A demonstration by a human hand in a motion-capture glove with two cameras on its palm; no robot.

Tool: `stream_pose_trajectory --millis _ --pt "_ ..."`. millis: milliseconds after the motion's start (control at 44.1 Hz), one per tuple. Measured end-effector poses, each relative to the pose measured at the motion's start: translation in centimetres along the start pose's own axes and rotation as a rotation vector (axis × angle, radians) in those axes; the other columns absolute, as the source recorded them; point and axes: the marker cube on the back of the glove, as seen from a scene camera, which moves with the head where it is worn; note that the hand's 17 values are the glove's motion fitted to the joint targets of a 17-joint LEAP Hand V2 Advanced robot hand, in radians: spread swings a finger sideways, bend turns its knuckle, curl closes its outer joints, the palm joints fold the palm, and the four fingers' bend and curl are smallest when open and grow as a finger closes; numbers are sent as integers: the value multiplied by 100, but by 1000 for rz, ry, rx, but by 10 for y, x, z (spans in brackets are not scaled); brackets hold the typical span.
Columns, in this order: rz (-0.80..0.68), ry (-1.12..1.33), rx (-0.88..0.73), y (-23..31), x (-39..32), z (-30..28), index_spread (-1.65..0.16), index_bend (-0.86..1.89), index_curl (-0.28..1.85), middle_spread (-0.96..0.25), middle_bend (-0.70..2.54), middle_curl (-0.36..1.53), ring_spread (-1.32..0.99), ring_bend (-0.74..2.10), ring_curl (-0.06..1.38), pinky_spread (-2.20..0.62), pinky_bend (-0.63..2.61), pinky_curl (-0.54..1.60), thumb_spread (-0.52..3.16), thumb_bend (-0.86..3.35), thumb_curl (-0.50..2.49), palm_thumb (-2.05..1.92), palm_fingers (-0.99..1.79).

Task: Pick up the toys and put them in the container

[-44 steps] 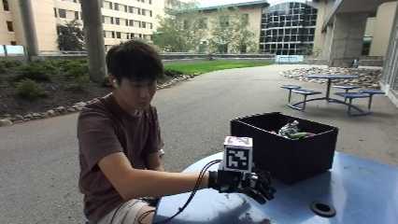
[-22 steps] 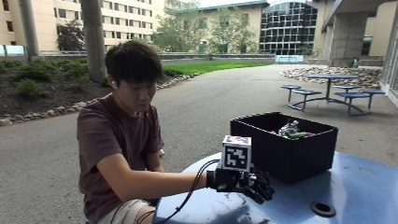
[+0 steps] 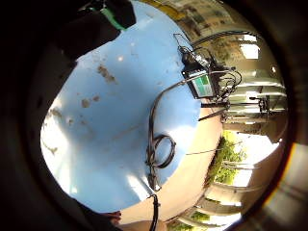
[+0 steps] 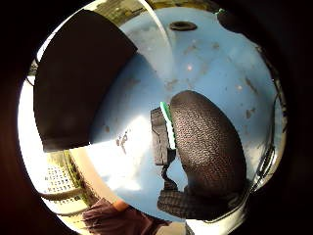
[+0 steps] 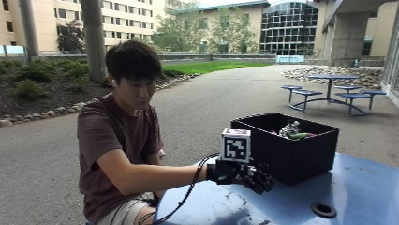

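In the outside view my gloved right hand [image 5: 244,175] hovers just above the round blue table [image 5: 365,185], at the near left corner of the black container [image 5: 290,154]. Its fingers point toward the container, relaxed and slightly bent, with nothing seen in them. Several toys [image 5: 293,130], one green, lie inside the container at its far side. The thumb side palm view shows my gloved thumb [image 4: 208,147] over the blue tabletop [image 4: 220,63], with the container's dark wall [image 4: 78,83] close beside it. No toy shows on the tabletop in any view.
A round hole [image 5: 323,209] sits in the table near its front, also in the palm view as a dark ring [image 4: 183,25]. A small device with a green screen [image 3: 202,83] and a coiled cable [image 3: 161,151] lie on the table [image 3: 110,125] near its edge.
The gloved hand has risen slightly above the table and stays beside the container's corner. Nothing else has moved.
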Motion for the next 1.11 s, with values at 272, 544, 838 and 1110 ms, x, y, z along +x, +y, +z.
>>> stream_pose_trajectory --millis 272,544,838,1110 --pt "-6 37 -2 0 -2 -11 -25 18 50 -22 26 48 -19 66 43 -1 71 35 154 1 27 9 14" --pt "-4 -27 -7 0 -8 -18 -25 18 49 -21 26 48 -17 63 43 0 72 35 153 -1 26 3 11" --pt "12 36 -14 0 -4 -16 -25 18 49 -21 25 48 -16 63 43 0 72 35 153 -1 26 1 10" --pt "2 49 -21 0 -7 -15 -26 18 48 -20 24 48 -15 62 42 0 72 35 152 0 27 0 9"
